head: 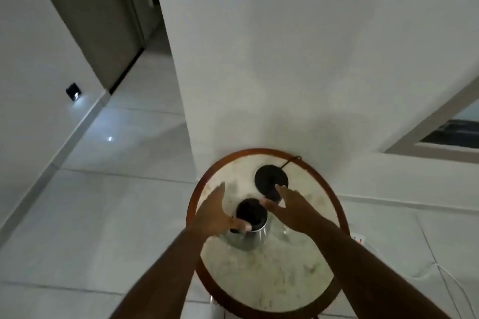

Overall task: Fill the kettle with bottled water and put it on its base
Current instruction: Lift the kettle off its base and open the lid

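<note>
A steel kettle [246,237] with a dark top stands on the left half of a round marble table [285,280]. My left hand [213,212] rests against its left side, fingers stretched out and thumb lying over the rim. The black kettle base [268,176] sits behind it near the wall, its cord running off the back. My right hand [291,208] is to the right of the kettle, curled around what looks like a clear water bottle [283,229]. The bottle's top points toward the kettle's opening. Dim light and blur hide the bottle's outline.
The table has a brown wooden rim [191,215] and stands against a white wall corner. A wall socket [359,238] with white cables is low on the right. Pale floor tiles stretch to the left toward a doorway [103,21].
</note>
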Demonstrator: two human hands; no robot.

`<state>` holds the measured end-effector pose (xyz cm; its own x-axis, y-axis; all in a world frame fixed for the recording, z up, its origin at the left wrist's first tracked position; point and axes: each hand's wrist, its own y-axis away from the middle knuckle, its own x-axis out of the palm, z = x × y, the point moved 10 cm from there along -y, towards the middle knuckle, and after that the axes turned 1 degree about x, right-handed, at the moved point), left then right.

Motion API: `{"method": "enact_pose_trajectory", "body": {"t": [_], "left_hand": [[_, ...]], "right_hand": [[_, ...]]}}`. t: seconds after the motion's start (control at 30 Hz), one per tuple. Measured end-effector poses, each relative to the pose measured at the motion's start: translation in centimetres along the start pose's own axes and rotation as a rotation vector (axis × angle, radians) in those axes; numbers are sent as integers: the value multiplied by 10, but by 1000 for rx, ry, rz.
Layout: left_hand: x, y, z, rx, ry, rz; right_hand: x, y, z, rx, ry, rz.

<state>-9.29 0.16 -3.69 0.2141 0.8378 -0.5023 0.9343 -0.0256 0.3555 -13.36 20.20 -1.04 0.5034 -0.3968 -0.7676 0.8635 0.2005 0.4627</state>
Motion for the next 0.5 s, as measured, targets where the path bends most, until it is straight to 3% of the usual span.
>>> {"method": "enact_pose_trajectory", "body": {"t": [0.07,0.17,0.37,0.5], "left_hand": [[34,-9,26,27,9,75],[77,-24,72,11,76,48],[89,-36,78,-3,138,-105],[90,-41,83,9,96,-144]], "right_hand": [[37,-18,-10,-3,49,62],[74,-45,-22,-26,223,61],[79,-69,2,-191,451,-61],[76,-75,18,-266,541,1]]}}
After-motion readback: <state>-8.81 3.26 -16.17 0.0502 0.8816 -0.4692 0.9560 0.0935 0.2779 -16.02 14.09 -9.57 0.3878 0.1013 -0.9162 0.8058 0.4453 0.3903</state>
